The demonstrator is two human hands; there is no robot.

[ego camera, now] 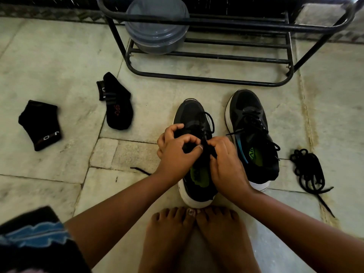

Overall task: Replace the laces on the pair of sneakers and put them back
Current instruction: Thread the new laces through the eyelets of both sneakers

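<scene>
Head view, looking down at the floor (59, 62). Two black sneakers side by side, toes toward 12 o'clock, heels toward the person's bare feet (197, 239) at 6.

Left sneaker (192, 115): both hands on it. Left hand (178, 149) curled over the tongue area, thumb and forefinger closed in a pinch, apparently on the lace (208, 123); contact partly hidden. Right hand (226, 160) also curled, fingertips pinched on the lace just beside the left thumb. Lace loops stand up toward 12 from the grip. Judgement: lacing or unlacing at the upper eyelets; which one I cannot tell. The two-hand pinch likely keeps the cord taut while it is worked.

Right sneaker (254, 134): untouched, lace loose across it, ends trailing.

Spare laces (307, 168): a tangled black bundle on the floor at 3 o'clock of the right sneaker, within reach.

Two socks (118, 107) lie at 9 to 10 o'clock, apart from the shoes. Rack (216, 79) at 12, a tub (157, 26) on it; probably where the pair goes back.
</scene>
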